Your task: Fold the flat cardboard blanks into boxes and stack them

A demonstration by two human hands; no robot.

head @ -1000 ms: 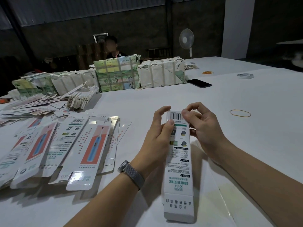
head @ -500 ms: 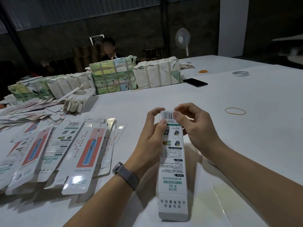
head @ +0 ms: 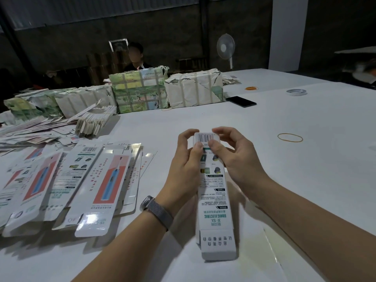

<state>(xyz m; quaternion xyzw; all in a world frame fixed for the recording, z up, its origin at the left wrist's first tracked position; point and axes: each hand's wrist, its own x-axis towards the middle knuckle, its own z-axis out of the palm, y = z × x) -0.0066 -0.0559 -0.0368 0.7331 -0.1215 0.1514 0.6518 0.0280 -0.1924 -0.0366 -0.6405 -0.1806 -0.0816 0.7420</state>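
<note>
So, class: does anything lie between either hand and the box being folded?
Nothing visible. The left hand and the right hand both already hold the box at its far end, thumbs pressing on the barcode flap.

A dim room with dark walls (head: 173, 33), a white table (head: 295, 180) and a standing fan (head: 225, 47).

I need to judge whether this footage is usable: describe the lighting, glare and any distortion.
Head view: the background wall is dark, while the white table is evenly lit; glare shines on the glossy flaps of the flat blanks; the wide lens bends the table's edges; print on the box stays readable; the face is blurred.
</note>
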